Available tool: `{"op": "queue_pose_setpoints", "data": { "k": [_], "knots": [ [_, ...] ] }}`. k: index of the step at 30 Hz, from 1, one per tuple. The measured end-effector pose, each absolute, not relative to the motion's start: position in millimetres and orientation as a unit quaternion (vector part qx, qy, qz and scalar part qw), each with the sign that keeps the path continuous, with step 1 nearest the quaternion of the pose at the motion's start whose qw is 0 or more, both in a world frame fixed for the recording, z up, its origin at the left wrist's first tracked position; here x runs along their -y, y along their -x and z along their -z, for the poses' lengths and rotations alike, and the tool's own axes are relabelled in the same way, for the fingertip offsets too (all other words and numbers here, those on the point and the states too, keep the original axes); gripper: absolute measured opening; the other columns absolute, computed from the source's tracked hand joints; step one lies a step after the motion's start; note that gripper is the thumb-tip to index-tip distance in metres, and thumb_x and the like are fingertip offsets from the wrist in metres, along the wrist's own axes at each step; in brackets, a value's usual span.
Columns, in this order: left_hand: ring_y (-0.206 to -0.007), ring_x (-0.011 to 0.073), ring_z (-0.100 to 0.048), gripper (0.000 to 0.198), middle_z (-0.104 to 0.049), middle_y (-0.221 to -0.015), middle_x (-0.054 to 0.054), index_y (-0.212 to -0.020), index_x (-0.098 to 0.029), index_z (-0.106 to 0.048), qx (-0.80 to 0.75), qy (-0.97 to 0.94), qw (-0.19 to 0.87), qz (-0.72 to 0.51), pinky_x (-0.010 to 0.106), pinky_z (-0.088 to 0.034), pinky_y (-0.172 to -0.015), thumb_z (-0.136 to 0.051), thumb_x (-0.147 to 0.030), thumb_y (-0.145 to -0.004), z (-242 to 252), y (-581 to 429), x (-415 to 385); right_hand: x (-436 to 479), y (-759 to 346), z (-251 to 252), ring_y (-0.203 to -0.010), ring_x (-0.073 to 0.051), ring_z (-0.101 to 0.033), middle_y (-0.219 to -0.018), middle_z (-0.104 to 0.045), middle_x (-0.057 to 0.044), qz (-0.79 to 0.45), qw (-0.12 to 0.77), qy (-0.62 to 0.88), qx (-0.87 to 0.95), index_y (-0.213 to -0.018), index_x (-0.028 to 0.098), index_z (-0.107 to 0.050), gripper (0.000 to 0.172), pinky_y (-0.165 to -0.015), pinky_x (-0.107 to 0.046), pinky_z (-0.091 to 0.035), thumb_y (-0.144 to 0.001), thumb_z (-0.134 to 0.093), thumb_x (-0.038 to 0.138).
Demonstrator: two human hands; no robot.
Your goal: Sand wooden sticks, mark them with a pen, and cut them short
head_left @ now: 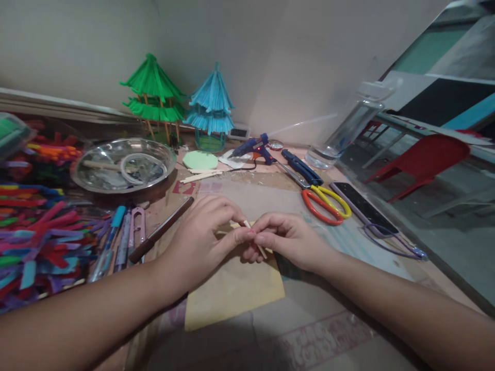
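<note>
My left hand (216,229) and my right hand (284,239) meet at the middle of the table. Between their fingertips is a thin, pale wooden stick (262,251), slanting down to the right. Both hands are closed on it, thumbs and forefingers pinching. Beneath them lies a yellow sheet of paper (235,299), partly covered by the hands. More pale sticks (201,176) rest in a small pile beyond my left hand, beside a light green paper disc (200,159). A dark brown marker (161,230) lies just left of my left hand.
At the back stand green (152,82) and blue (212,100) pagoda models. A glue gun (251,147), scissors (325,198), phone (363,208) and bottle (348,129) lie or stand to the right. Leftward are a metal tray (83,172) and colourful pipe cleaners (42,247).
</note>
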State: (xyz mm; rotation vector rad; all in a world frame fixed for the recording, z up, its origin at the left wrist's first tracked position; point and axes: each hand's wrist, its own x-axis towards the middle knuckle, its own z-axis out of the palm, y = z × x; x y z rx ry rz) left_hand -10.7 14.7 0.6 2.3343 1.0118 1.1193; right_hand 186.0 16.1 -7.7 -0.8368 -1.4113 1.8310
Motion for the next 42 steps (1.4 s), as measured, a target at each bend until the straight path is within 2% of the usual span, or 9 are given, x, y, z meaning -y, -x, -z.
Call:
{"op": "queue_pose_setpoints", "data": {
  "k": [8,12,16,20,24,28,31,36,42],
  "knots": [
    [-0.086,0.017,-0.059,0.016,-0.068,-0.084,0.001,-0.084,-0.022,-0.064,-0.356,-0.818,0.171,-0.418,0.034,-0.043,-0.083,-0.056,-0.031,-0.093,-4.2,9.5,-11.4,-17.2,-186.7,5.8,-0.061,-0.012,-0.068,-0.067,-0.073,-0.001,-0.689,0.33,0.309,0.566,-0.085,0.017,-0.064,0.036,-0.061,-0.025,-0.052,-0.074,-0.078,0.049],
    [-0.084,0.017,-0.058,0.017,-0.067,-0.081,0.001,-0.079,-0.021,-0.063,-0.364,-0.814,0.166,-0.421,0.034,-0.043,-0.08,-0.055,-0.029,-0.092,-6.0,7.5,-10.8,-22.3,-190.4,3.2,-0.053,-0.011,-0.062,-0.058,-0.067,0.005,-0.665,0.395,0.32,0.547,-0.093,0.02,-0.061,0.038,-0.054,-0.023,-0.048,-0.072,-0.081,0.045],
    [-0.081,0.0165,-0.057,0.019,-0.066,-0.076,0.0,-0.071,-0.02,-0.062,-0.37,-0.835,0.164,-0.372,0.034,-0.041,-0.079,-0.059,-0.026,-0.089,-4.6,5.5,-12.1,-26.1,-193.7,1.6,-0.052,-0.01,-0.059,-0.06,-0.065,0.004,-0.645,0.451,0.333,0.52,-0.085,0.02,-0.06,0.037,-0.052,-0.022,-0.047,-0.07,-0.081,0.048],
    [-0.085,0.0166,-0.058,0.019,-0.068,-0.082,0.0,-0.077,-0.021,-0.066,-0.325,-0.866,0.175,-0.338,0.033,-0.042,-0.081,-0.057,-0.028,-0.092,-4.0,5.1,-12.6,-27.6,-194.6,2.8,-0.053,-0.01,-0.06,-0.059,-0.065,0.003,-0.668,0.444,0.31,0.511,-0.081,0.02,-0.056,0.031,-0.053,-0.021,-0.046,-0.081,-0.071,0.048],
    [-0.093,0.0184,-0.06,0.017,-0.07,-0.092,0.002,-0.092,-0.023,-0.068,-0.293,-0.881,0.171,-0.331,0.034,-0.044,-0.085,-0.053,-0.028,-0.095,-5.7,5.7,-12.8,-32.0,-196.2,3.4,-0.051,-0.011,-0.058,-0.056,-0.063,0.002,-0.723,0.402,0.289,0.482,-0.078,0.02,-0.052,0.023,-0.053,-0.022,-0.046,-0.093,-0.055,0.038],
    [-0.091,0.0179,-0.061,0.016,-0.071,-0.089,0.001,-0.091,-0.024,-0.069,-0.288,-0.879,0.174,-0.337,0.033,-0.045,-0.085,-0.054,-0.027,-0.095,-6.9,6.0,-13.9,-34.0,-197.0,4.3,-0.052,-0.01,-0.058,-0.059,-0.064,0.002,-0.733,0.384,0.282,0.485,-0.079,0.02,-0.051,0.022,-0.055,-0.022,-0.045,-0.097,-0.048,0.031],
    [-0.089,0.0169,-0.061,0.014,-0.07,-0.085,0.0,-0.087,-0.023,-0.068,-0.291,-0.877,0.176,-0.339,0.032,-0.046,-0.083,-0.056,-0.027,-0.093,-6.4,5.9,-14.8,-33.4,-196.7,5.5,-0.053,-0.01,-0.058,-0.06,-0.065,0.003,-0.73,0.388,0.271,0.493,-0.08,0.02,-0.051,0.021,-0.056,-0.023,-0.046,-0.097,-0.05,0.032],
    [-0.088,0.0161,-0.06,0.011,-0.069,-0.084,0.0,-0.084,-0.022,-0.067,-0.276,-0.883,0.163,-0.343,0.031,-0.045,-0.083,-0.061,-0.026,-0.091,-4.4,5.6,-15.8,-31.9,-197.4,6.5,-0.052,-0.01,-0.055,-0.057,-0.062,0.005,-0.714,0.401,0.257,0.513,-0.081,0.021,-0.051,0.027,-0.054,-0.023,-0.044,-0.09,-0.062,0.043],
    [-0.088,0.017,-0.06,0.009,-0.069,-0.086,0.0,-0.085,-0.021,-0.066,-0.281,-0.888,0.15,-0.332,0.032,-0.044,-0.082,-0.065,-0.03,-0.089,-2.0,5.4,-17.1,-26.6,-200.2,6.1,-0.053,-0.007,-0.051,-0.061,-0.06,0.006,-0.628,0.451,0.25,0.582,-0.083,0.02,-0.052,0.03,-0.052,-0.019,-0.04,-0.089,-0.065,0.047]
  ]
}}
